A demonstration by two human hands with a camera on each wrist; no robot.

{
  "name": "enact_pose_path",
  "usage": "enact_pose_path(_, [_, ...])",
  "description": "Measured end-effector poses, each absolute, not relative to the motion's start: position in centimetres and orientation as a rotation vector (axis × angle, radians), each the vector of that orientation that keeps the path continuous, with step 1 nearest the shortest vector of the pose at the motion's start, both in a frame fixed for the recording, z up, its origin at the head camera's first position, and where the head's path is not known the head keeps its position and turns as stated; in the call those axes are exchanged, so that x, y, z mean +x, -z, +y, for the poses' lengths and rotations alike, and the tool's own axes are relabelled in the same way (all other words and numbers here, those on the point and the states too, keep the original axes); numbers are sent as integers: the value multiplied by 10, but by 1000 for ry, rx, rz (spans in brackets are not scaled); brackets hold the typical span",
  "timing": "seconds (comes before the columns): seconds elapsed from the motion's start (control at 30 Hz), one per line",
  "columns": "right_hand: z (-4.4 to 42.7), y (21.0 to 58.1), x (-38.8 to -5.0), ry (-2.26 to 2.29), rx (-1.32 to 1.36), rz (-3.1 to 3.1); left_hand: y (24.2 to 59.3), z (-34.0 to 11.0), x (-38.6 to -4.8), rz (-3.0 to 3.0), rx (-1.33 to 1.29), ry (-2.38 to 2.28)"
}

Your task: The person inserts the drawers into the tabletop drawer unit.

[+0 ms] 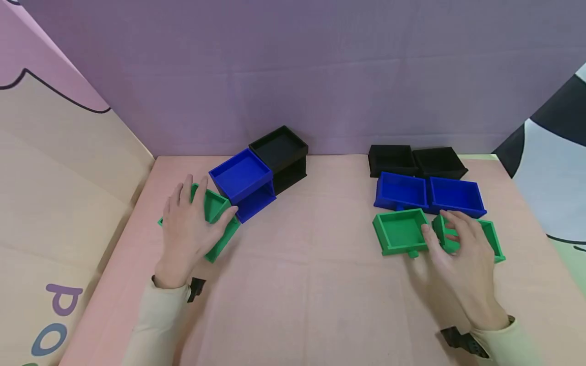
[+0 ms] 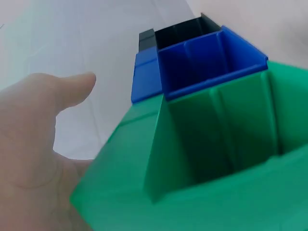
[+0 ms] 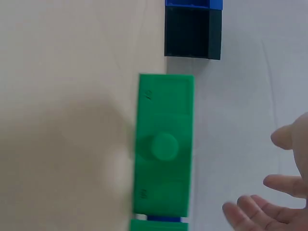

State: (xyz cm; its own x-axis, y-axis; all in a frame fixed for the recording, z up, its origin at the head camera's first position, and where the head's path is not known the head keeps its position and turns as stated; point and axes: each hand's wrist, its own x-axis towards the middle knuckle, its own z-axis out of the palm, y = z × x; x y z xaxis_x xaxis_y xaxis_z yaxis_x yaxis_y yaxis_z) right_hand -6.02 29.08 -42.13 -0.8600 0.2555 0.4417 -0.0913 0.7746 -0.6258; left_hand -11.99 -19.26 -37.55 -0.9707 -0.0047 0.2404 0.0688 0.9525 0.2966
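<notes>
Green drawer sits on the tabletop in the head view, the right hand over it, the left hand spread across a green casing. Left wrist: thumb clear of the casing. Right wrist: grip's thumb and fingers apart.

green trays, blue trays, black trays
</notes>
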Motion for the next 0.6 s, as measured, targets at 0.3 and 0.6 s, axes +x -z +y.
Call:
enact_pose_path(0.3, [288, 440, -55, -1104, -326, -2468, 368, -209, -121, -2887, 35, 491])
enact_pose_path(0.6, [291, 454, -50, -1204, -445, -2573, 366, -220, -123, -2978, 55, 470])
